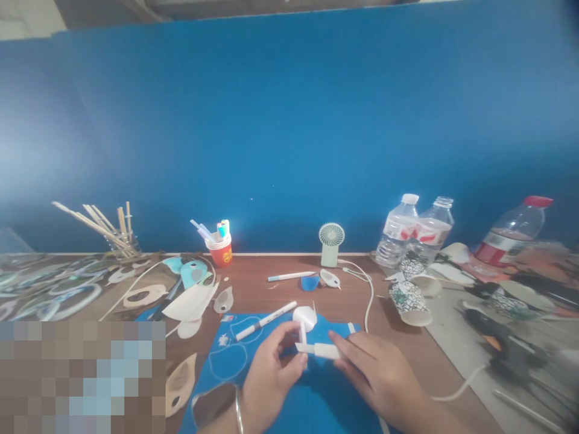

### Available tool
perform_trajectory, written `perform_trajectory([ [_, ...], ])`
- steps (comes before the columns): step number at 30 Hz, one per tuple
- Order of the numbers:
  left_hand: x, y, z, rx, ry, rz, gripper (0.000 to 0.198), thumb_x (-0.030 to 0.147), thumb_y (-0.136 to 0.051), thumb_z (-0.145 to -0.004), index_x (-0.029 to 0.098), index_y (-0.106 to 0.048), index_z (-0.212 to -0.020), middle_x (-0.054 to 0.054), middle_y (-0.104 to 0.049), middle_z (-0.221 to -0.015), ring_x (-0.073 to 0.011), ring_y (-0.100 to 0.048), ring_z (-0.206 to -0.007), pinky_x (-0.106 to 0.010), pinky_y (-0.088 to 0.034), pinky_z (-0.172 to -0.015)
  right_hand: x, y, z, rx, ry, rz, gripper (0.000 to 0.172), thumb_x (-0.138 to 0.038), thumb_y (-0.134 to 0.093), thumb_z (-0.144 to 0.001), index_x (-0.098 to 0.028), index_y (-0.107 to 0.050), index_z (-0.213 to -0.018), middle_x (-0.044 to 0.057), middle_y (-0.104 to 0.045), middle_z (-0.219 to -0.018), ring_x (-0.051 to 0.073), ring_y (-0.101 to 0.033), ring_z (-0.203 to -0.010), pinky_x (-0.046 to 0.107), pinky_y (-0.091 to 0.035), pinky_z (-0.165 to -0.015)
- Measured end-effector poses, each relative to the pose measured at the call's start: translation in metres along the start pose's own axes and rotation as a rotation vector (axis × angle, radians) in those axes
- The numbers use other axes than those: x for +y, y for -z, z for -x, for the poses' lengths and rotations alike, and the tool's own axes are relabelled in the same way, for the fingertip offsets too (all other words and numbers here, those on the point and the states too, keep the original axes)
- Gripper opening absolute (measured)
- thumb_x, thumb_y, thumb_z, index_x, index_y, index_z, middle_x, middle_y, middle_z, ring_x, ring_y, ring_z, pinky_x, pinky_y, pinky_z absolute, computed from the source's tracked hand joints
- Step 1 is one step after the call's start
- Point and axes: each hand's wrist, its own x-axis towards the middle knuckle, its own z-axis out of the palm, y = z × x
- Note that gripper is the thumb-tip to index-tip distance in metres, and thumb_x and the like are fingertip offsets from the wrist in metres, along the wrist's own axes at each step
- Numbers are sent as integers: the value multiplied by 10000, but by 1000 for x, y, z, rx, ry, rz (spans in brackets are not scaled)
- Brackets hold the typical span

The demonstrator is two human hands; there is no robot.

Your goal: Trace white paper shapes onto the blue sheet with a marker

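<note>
My left hand (270, 372) and my right hand (376, 374) meet over a blue sheet (316, 404) on the wooden desk. Between their pinched fingertips they hold a small white paper piece (317, 349), a flat strip with an upright stem. Just behind it stands a round white paper shape (304, 316). A white pen (266, 320) lies on the sheet's far left corner. White outlines are drawn on the blue sheet (235, 355).
A small green fan (331, 242) with a white cable (370, 295), an orange cup of markers (221, 248), three water bottles (398, 232), patterned paper cups (409, 301), paper cut-outs (190, 298), a jar of wooden sticks (118, 238). A blue wall stands behind the desk.
</note>
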Motion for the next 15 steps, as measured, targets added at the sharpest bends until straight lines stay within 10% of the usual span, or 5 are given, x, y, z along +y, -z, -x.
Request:
perform_trajectory([
  [15,0,0,0,37,-8,22,320,215,-555,-731,174,-491,-1042,-86,-553,-1032,-236,-505,-979,-320,-446,-783,1,-1,0,35,11,34,288,-226,-452,-851,-155,-547,-1113,46,-581,-702,150,-527,-606,259,-406,-550],
])
